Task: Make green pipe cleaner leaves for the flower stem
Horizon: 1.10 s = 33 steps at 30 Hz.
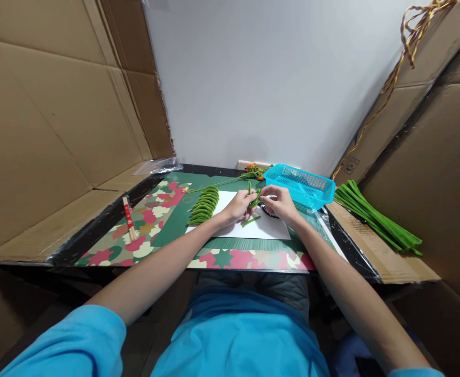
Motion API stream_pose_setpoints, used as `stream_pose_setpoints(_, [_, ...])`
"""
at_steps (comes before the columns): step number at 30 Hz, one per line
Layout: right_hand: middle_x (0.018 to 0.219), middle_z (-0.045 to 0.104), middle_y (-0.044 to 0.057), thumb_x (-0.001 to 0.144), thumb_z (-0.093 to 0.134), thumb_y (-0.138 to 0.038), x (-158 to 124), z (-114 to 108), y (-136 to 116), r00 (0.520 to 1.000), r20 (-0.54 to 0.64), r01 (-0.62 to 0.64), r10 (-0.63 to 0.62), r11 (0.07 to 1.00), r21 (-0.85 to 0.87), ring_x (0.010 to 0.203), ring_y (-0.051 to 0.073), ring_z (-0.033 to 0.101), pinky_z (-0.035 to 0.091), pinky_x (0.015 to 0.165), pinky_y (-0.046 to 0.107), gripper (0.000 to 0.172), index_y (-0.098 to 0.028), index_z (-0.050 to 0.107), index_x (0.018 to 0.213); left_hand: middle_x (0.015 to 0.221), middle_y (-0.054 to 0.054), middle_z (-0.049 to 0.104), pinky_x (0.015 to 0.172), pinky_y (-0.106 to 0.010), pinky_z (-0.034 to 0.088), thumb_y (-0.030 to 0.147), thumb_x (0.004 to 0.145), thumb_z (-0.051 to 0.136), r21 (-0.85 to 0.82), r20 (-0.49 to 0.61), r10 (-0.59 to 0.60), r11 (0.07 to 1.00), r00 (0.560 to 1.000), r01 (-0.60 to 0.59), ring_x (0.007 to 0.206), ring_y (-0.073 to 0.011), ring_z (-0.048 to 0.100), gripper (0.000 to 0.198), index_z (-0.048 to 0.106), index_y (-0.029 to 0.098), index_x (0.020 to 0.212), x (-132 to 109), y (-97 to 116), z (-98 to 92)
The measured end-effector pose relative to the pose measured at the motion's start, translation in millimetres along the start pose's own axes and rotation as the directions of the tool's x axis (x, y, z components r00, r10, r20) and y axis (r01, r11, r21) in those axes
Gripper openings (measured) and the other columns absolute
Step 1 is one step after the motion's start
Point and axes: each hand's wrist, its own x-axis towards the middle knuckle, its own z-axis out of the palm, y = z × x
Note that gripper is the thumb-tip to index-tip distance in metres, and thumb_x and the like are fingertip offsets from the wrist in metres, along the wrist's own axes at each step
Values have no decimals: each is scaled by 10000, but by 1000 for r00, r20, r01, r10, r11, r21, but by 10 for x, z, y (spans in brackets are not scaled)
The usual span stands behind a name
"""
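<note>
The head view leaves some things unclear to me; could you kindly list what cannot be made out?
In the head view:
Black object: partly covered by the right hand; kind unclear.
Green piece: partly hidden by the left hand; full shape unclear.
Red wrapper: print too small to read.
Cord: upper end cut off by the top edge.

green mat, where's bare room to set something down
The green mat looks bare front-left of the fuzzy green loops and in front of the white paper; it's crowded around the left hand, right hand and blue basket.
</note>
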Motion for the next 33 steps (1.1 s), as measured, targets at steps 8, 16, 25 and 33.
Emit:
stream_pose_setpoints(8, [819, 745, 29, 750, 810, -471, 7, 13, 22, 998, -68, 16, -17, 1000, -17, 433, 108, 547, 437, 361, 227, 389, -205, 698, 1011, 607, 51, 563, 322, -164, 333, 577, 971, 636, 56, 22, 79, 995, 997, -80, 328, -55, 471, 430, 499, 199, 817, -11, -44, -5])
stream_pose_setpoints(16, [693, 737, 51, 764, 749, -388, 7, 23, 56, 991, -117, 46, -57, 994, -96, 433, 154, 598, 444, 395, 255, 223, -172, 753, 818, 543, 69, 516, 324, -160, 316, 598, 964, 653, 108, 14, 85, 990, 996, -86, 332, -60, 461, 452, 472, 211, 815, -21, -51, 26])
stream_pose_setpoints(25, [613, 727, 33, 681, 684, -259, 26, 79, 71, 986, -167, 19, -27, 999, -50, 470, 202, 662, 563, 483, 307, 162, -184, 750, 809, 527, 55, 518, 332, -170, 320, 554, 1008, 583, 251, 41, 147, 956, 988, -153, 332, -64, 456, 410, 548, 194, 816, -23, -27, 28])
stream_pose_setpoints(33, [604, 735, 59, 652, 671, -249, 40, 74, 101, 973, -232, -15, 5, 999, -39, 485, 215, 695, 584, 477, 303, 130, -162, 742, 717, 494, 69, 489, 337, -170, 316, 511, 1011, 577, 265, 55, 108, 957, 993, -119, 327, -72, 437, 358, 546, 200, 836, -43, 5, 79])
